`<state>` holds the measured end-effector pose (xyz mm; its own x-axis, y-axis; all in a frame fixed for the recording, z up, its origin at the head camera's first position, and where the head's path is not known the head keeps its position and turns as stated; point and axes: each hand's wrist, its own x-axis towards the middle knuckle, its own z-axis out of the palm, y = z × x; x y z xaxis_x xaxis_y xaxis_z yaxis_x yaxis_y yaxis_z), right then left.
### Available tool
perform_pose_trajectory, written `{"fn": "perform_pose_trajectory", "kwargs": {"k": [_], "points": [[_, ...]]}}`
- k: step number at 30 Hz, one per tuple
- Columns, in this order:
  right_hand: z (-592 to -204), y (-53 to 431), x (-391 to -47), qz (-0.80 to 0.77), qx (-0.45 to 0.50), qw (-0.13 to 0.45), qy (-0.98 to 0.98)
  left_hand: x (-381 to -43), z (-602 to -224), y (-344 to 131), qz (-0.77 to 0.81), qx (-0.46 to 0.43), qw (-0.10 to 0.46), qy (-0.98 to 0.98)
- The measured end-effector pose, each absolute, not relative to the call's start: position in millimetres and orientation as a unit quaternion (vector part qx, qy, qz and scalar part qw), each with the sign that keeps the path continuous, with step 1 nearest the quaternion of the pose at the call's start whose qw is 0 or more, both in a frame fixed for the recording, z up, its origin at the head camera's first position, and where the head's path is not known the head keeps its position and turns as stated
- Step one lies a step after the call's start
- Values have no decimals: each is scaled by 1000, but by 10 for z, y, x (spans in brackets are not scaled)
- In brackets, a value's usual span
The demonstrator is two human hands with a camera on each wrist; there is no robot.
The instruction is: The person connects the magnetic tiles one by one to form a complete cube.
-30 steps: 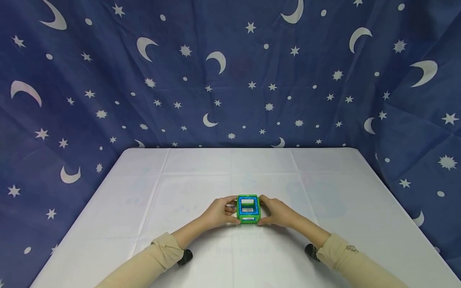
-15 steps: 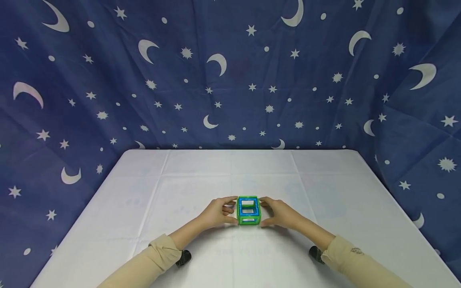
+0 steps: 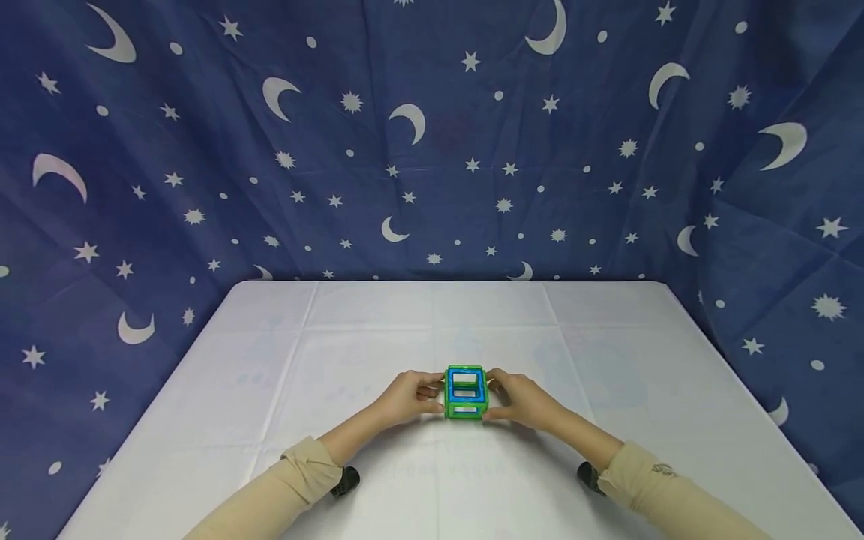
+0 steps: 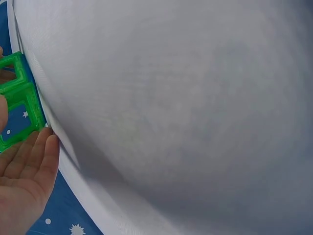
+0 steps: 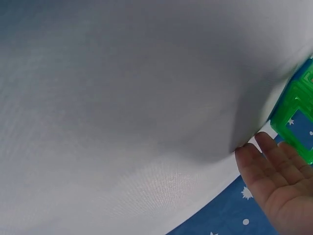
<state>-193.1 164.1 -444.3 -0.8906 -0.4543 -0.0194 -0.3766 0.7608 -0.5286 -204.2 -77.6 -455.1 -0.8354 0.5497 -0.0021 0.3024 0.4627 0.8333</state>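
A small box of open-framed magnetic tiles point(image 3: 454, 390) stands on the white table, with a blue square on top and green squares at its sides. My left hand point(image 3: 403, 397) is at the box's left side, index finger by the rear corner and thumb by the front corner. On the other side, my right hand point(image 3: 529, 401) has its thumb against the front right corner. In the left wrist view the fingers point(image 4: 35, 152) are extended beside the green tiles point(image 4: 34, 104). The right wrist view likewise has straight fingers point(image 5: 274, 156) beside a green tile point(image 5: 292, 102).
A white cloth covers the table point(image 3: 364, 307), with creases across it. Behind it hangs a dark blue curtain point(image 3: 432, 165) printed with moons and stars. Dark devices are strapped under the left wrist point(image 3: 346, 481) and the right wrist point(image 3: 589, 477).
The right thumb came off the box's front corner half a second ago and is against it again. The left thumb has drawn back slightly. The box stays almost in place.
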Motion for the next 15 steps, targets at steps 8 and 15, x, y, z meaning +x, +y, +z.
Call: {"fn": "perform_pose_trajectory", "kwargs": {"k": [8,15], "points": [[-4395,1633,-1932,-260,-208,94,938,-2044,-4531,-810,451,248,140,846],[-4205,1910,-1865,-227,-229,103,941,-1904,-4401,-1063,433,211,94,871]]}}
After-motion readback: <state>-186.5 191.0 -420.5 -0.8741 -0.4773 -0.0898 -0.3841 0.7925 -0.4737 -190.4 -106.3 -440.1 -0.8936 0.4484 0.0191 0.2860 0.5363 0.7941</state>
